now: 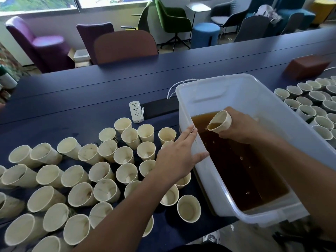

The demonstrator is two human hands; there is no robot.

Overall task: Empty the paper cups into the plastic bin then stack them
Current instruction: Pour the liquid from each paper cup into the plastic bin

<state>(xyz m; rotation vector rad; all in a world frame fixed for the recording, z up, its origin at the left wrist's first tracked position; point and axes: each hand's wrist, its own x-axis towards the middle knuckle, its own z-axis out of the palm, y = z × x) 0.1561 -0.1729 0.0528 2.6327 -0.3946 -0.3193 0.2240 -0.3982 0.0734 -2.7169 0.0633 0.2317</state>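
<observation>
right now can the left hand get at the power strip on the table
Probably yes: the left hand rests on the bin wall, holding nothing, and the power strip lies just beyond the empty cups, uncovered.

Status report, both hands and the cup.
Right hand grips cup, tipped over bin, liquid at its lip. Left hand on bin rim, thumb inside. Nothing in the way.
</observation>
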